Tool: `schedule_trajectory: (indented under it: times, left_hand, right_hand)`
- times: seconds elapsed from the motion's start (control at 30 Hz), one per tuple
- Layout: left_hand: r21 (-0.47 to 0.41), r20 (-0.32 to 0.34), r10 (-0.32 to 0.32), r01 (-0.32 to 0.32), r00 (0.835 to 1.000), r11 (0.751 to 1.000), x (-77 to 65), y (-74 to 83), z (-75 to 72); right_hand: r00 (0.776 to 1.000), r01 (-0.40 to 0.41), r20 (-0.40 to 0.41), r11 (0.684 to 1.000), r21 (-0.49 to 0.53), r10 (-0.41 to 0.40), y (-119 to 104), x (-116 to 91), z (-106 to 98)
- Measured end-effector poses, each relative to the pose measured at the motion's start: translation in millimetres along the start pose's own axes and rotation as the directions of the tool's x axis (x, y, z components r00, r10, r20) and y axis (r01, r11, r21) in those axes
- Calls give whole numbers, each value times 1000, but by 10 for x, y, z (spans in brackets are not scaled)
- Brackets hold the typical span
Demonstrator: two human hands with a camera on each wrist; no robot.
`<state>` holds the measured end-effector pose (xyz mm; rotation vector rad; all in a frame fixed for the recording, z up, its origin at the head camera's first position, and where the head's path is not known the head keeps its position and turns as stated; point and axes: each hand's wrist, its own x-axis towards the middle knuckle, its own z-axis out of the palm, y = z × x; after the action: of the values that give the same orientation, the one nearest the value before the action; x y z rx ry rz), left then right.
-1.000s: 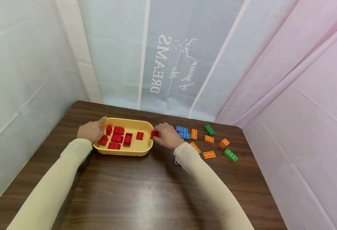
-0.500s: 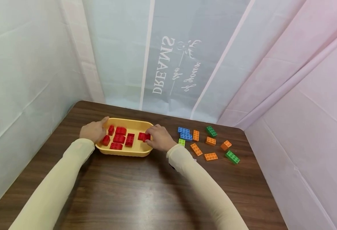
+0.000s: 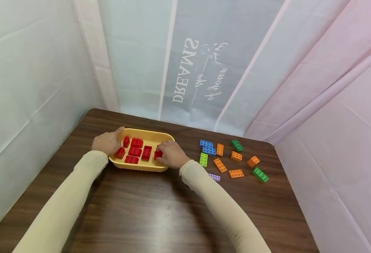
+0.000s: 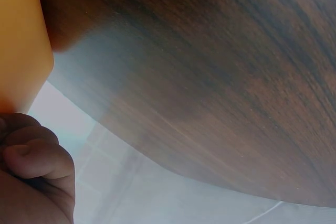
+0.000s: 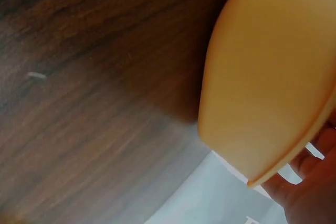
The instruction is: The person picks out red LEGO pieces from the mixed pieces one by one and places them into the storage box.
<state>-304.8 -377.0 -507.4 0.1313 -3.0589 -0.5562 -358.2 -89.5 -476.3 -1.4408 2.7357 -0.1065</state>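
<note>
A yellow tray (image 3: 147,167) with several red toy building bricks in it, such as an upright-lying one (image 3: 146,153), stands on the dark wooden table. At its left end my left hand (image 3: 106,143) grips the rim; curled fingers (image 4: 39,156) show beside the tray wall in the left wrist view. Reaching over the right end, my right hand (image 3: 173,154) holds a red brick (image 3: 157,155) low inside the tray, partly covering it. Another red brick is mostly hidden behind those fingers. The right wrist view shows the tray's outer wall (image 5: 262,77) beside the right hand.
Right of the tray lie loose bricks: blue ones (image 3: 209,150), a lime one (image 3: 203,159), several orange ones (image 3: 220,165), green ones (image 3: 260,174) and a purple one (image 3: 214,177). Fabric walls surround the table (image 3: 135,211) at the back and sides.
My right hand has moved left over the tray's right rim, carrying the red brick from the rim down inside. My left hand stays at the left end. The head view has shifted slightly.
</note>
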Motion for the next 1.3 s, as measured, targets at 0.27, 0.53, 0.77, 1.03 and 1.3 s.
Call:
schedule_trajectory:
  times: [0.27,0.53,0.77,1.03,1.3]
  left_hand:
    - [9,6,15,-15,1000,1000,2,85,-15]
    - [10,36,1,-1,999,1000,14,140,4]
    - [10,38,18,-18,999,1000,52,122,48]
    - [68,60,16,-20,998,997,75,-33,159]
    - [-55,-38,-80,78,996,995,-24,-204,205]
  right_hand:
    - [998,54,-13,998,-12,-54,33,10,82]
    - [991,-41,124,999,-13,42,-2,12,44]
    - [991,-66,113,997,-28,69,-20,12,74]
    - [1000,-6,-31,999,-32,5,-13,-8,149]
    - [988,-119,-85,990,77,125,116,-95,46]
